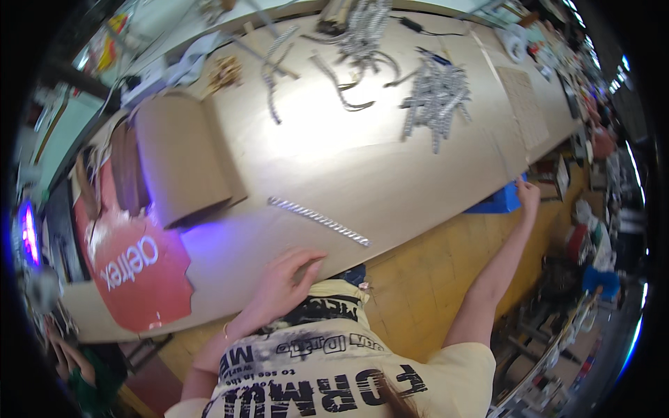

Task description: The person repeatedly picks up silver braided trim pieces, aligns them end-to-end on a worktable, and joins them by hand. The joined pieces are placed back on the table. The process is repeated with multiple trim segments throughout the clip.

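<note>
A silver twisted-pattern strip (319,220) lies slantwise on the brown-covered table, just beyond my left hand (287,282). That hand rests by the near edge, empty, with its fingers stretched and the thumb apart. Out to the right, my right hand (529,196) is closed at the table's edge, beside a blue bin (498,202). What its fingers hold, if anything, is too small to make out. A heap of similar silver strips (437,101) sits on the far right part of the table.
A large brown roll (185,157) stands at the left, behind a red sheet (143,272). Several loose dark strips (341,87) and a silver bundle (366,28) lie at the back. Another person's arm (66,355) shows at lower left.
</note>
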The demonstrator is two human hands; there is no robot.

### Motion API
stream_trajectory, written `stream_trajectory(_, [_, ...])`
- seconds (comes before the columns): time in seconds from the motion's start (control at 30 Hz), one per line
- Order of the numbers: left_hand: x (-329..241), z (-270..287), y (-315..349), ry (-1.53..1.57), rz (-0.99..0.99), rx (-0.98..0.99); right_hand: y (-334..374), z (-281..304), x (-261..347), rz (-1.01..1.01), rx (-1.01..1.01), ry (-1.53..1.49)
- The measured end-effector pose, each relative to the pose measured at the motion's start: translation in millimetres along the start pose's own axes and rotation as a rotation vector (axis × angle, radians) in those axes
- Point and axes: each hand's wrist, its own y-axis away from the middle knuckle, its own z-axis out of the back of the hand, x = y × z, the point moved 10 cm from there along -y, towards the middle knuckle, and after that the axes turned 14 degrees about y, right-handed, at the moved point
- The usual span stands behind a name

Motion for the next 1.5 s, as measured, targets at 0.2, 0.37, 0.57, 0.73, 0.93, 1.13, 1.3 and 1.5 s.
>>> stream_trajectory(0.2, [1.4, -33.6, 2.9, 0.143, -0.021, 0.184, 105.1, 166.1, 165.4, 0.262, -0.425, -0.12])
stream_trajectory(0.37, [0.6, -41.0, 0.8, 0.58, 0.118, 0.211, 286.3, 201.6, 302.9, 0.678, -0.157, -0.791])
stream_trajectory(0.57, [9.2, 7.3, -6.6, 1.009, 0.136, -0.062, 414.6, 115.1, 382.1, 0.837, 0.555, -0.942])
stream_trajectory(0.73, [30.1, 36.9, 7.4, 0.904, 0.178, -0.134, 428.8, 74.1, 353.9, 0.623, 0.671, -0.85])
stream_trajectory(0.93, [39.1, 8.3, 13.3, 0.896, 0.296, -0.082, 411.4, 99.0, 334.5, 0.683, -0.022, 0.212])
stream_trajectory(1.13, [12.6, -18.7, 7.8, 0.992, 0.286, 0.103, 439.5, 129.3, 388.6, 0.93, 0.352, -0.6])
stream_trajectory(1.3, [8.4, 4.9, 7.1, 0.844, 0.173, -0.039, 460.1, 84.3, 413.9, 0.862, 0.581, -0.545])
stream_trajectory(1.5, [4.1, 31.3, 9.4, 0.46, -0.044, -0.236, 466.9, 76.3, 428.8, 1.089, 0.421, -0.591])
